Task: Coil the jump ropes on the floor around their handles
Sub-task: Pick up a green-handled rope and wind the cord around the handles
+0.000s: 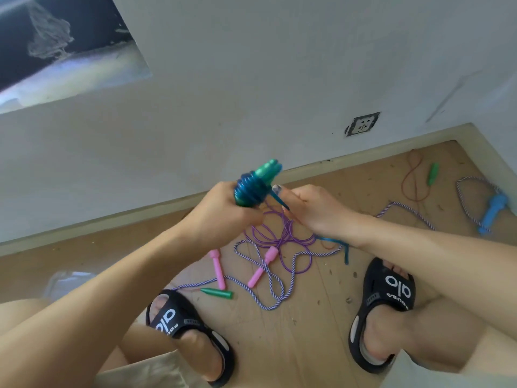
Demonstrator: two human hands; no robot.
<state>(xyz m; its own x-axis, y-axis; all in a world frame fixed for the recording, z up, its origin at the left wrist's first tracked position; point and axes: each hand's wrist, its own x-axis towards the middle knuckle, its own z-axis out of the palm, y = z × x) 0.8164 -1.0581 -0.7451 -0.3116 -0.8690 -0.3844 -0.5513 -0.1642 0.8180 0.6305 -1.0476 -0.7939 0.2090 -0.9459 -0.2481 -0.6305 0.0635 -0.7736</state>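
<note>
Teal plastic cord, glossy and thin, is already stacked in tight turns around a pair of green plastic handles [267, 170] held together in the left hand [223, 211], whose fingers curl firmly round the lower end of the bundle. The wound teal coil [250, 191] sits just above that fist, with the handle tips poking out toward the wall. The right hand [310, 208] pinches the free run of the teal cord [279, 201] close beside the coil, thumb on top; from there the rest of the cord passes under the wrist and its loose tail [345, 252] hangs toward the wooden floor [307, 331].

To finish this winding well, I would judge the right hand should keep light tension and lay each turn snug against the last rather than over it, letting the cord slide through the pinch so the tail feeds in without kinking. The left hand's grip needs to stay low, clear of the turns. Little cord seems left, so tucking the end under a turn looks near.

Below, other ropes wait uncoiled: a purple plastic cord [282, 236] with two pink handles [218, 268], tangled with a blue-and-white braided rope [268, 278] that runs off to blue handles [493, 208] at the right. A thin red cord [409, 180] lies near the baseboard, with one green cone-shaped handle [433, 173] by it and another [216, 293] lying well apart beside a black slide sandal [190, 331].
</note>
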